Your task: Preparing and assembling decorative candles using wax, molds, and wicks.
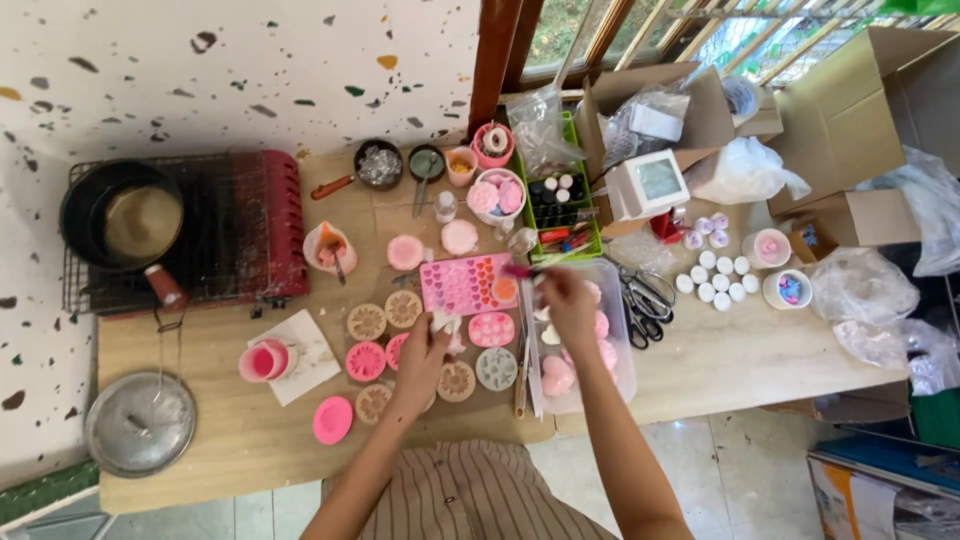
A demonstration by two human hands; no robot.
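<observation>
Right hand gripping slim pink tool, long axis pointing left twd glossy pink rectangular mould, left hand pinching crumpled white tissue

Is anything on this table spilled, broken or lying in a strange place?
Nothing looks spilled or broken. One oddity: the metal pot lid lies on the table corner, apart from its dark pot on the red stove. The moulds are crowded but flat.

Home craft workshop: silicone moulds, burner.

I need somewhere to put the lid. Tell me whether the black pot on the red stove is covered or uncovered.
Uncovered. The black pot shows its open top and tan contents, and a round metal lid lies flat on the wooden table, apart from the red stove.
</observation>
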